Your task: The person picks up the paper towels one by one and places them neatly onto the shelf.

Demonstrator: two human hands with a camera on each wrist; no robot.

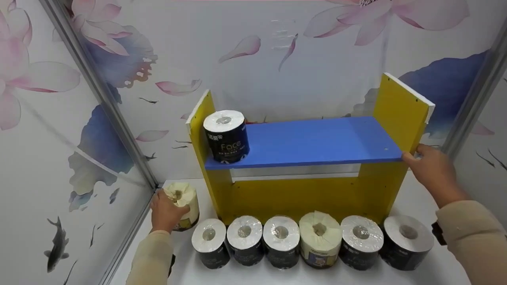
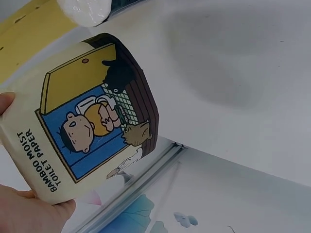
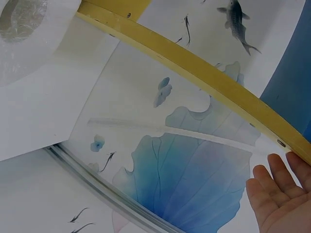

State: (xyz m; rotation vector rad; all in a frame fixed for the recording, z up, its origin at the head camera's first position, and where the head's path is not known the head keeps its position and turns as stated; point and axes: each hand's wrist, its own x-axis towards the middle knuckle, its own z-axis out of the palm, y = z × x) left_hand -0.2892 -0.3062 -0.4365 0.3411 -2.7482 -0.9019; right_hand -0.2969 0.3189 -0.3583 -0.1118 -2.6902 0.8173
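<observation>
At the lower left, my left hand [image 1: 166, 211] grips a cream-wrapped toilet paper roll [image 1: 193, 204]. The left wrist view shows the roll's cartoon label [image 2: 92, 114], with fingers and thumb on its near end. My right hand [image 1: 435, 172] holds the right side panel [image 1: 404, 114] of a yellow and blue shelf, thumb at the front edge near the blue board [image 1: 313, 140]. In the right wrist view the fingers [image 3: 284, 177] lie against the panel's outer side; the thumb is hidden there. A black-wrapped roll [image 1: 227, 144] stands upright at the blue board's left end.
Before the shelf, several rolls stand upright in a row, mostly black-wrapped [image 1: 281, 255], with one cream-wrapped roll [image 1: 320, 245] among them. Below the blue board is a yellow crosspiece [image 1: 293, 196]. Flower-printed walls [image 1: 277, 79] enclose the white table [image 1: 182, 261] at the back and sides.
</observation>
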